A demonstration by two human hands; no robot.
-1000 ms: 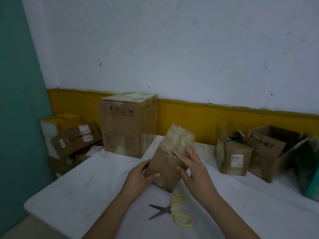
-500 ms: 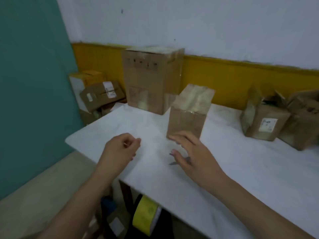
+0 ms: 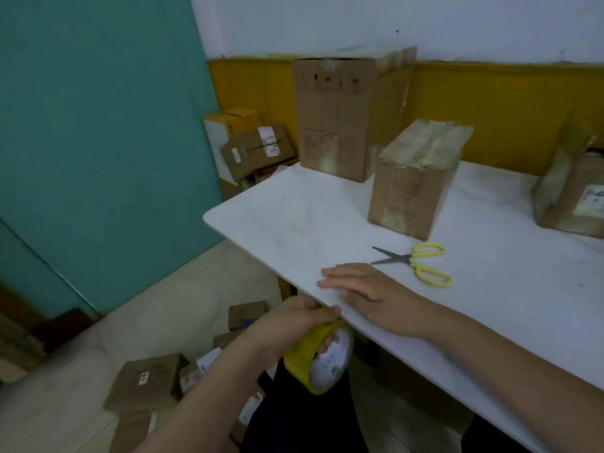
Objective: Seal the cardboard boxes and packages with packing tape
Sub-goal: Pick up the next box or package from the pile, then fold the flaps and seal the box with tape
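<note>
I see the left hand [image 3: 294, 318] gripping the yellow packing tape roll [image 3: 305, 366] just below the edge of the white table [image 3: 277, 217], with a finger inside its core. The right hand [image 3: 366, 292] lies flat on the table edge, fingers straight. The small cardboard box [image 3: 411, 184] stands upright just behind the scissors [image 3: 415, 261].

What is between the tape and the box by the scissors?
The tape sits below the edge of the table, in the left hand. Above it the right hand lies flat on the table, and the scissors lie just in front of the box. Nothing tall blocks the way.
</note>
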